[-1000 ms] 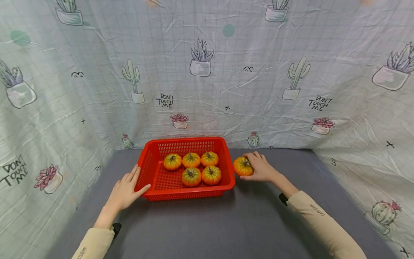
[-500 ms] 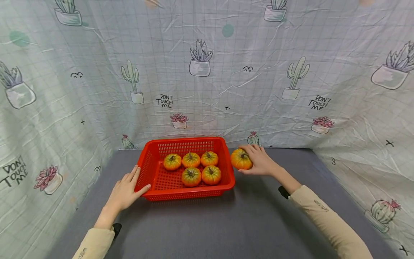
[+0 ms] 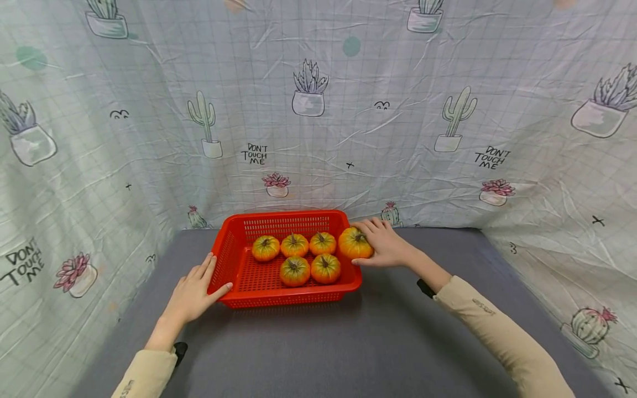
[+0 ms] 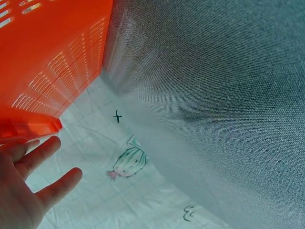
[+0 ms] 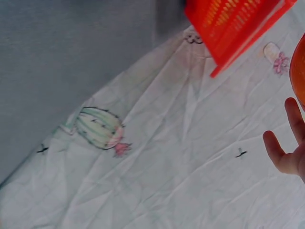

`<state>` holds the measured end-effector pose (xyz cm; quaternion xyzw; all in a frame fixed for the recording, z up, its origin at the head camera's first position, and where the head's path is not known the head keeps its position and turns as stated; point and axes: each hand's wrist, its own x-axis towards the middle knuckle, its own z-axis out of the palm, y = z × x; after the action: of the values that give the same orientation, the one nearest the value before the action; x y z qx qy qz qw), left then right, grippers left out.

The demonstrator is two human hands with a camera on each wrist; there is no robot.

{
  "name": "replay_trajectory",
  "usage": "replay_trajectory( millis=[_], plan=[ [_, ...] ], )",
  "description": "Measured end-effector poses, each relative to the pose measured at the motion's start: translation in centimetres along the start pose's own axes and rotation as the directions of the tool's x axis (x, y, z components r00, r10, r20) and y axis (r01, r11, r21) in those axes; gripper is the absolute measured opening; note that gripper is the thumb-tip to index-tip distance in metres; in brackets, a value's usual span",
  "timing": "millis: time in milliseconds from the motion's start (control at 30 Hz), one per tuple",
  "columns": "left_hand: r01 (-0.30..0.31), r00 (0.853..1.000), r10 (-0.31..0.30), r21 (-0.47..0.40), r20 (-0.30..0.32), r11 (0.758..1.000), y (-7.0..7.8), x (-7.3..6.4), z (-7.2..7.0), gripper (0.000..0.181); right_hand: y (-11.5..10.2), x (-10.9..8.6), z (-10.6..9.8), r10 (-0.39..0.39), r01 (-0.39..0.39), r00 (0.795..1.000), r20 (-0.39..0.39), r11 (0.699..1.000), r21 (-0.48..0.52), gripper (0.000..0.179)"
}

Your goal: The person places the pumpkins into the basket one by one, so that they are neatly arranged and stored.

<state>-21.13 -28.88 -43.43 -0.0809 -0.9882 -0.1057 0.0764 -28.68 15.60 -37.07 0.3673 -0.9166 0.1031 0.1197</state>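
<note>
A red plastic basket (image 3: 288, 300) with slotted walls stands on the grey table. My left hand (image 3: 191, 293) rests on its left rim, fingers extended and thumb at the front corner. In the left wrist view that hand (image 4: 21, 191) shows straight, spread fingers beside the basket wall (image 4: 57, 52). My right hand (image 3: 387, 244) grips a small orange-yellow pumpkin (image 3: 354, 244), which overlaps the basket's right rim in the head view. At the right wrist view's edge, part of the pumpkin (image 5: 299, 71) shows above the fingers (image 5: 274, 145). Inside lie several similar pumpkins, among them a front right one (image 3: 325, 269).
The grey tabletop (image 3: 308, 354) extends in front of the basket and to both sides. A pale curtain (image 3: 348, 132) printed with cacti and potted plants hangs behind and at both sides. The basket's front left floor (image 3: 249, 279) is bare.
My right hand has raised the pumpkin from beside the basket and carried it left, over the right rim. The left hand and the basket have stayed in place.
</note>
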Motion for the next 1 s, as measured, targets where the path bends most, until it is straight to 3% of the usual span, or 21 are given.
replay_trajectory(
  millis=[433,533,767,1000],
  plan=[
    [-0.004,1.0,0.004,-0.001,-0.002,1.0,0.0,0.1,0.1,0.088,-3.4,3.4,0.3,-0.061,0.063,0.997,0.056,0.997,-0.046,0.076],
    [-0.004,1.0,0.004,-0.001,-0.004,1.0,0.1,0.1,0.0,0.088,-4.3,3.9,0.7,-0.032,0.034,0.998,0.063,0.999,-0.038,0.078],
    [-0.006,1.0,0.006,-0.006,-0.011,1.0,0.1,-0.1,0.1,0.086,-7.3,4.8,2.1,0.116,-0.116,0.991,0.071,0.993,0.0,0.082],
    [-0.004,1.0,0.004,-0.007,-0.01,1.0,0.1,0.0,0.1,0.087,-9.6,5.6,3.9,0.13,-0.13,0.99,0.051,0.991,-0.012,0.084]
  ],
)
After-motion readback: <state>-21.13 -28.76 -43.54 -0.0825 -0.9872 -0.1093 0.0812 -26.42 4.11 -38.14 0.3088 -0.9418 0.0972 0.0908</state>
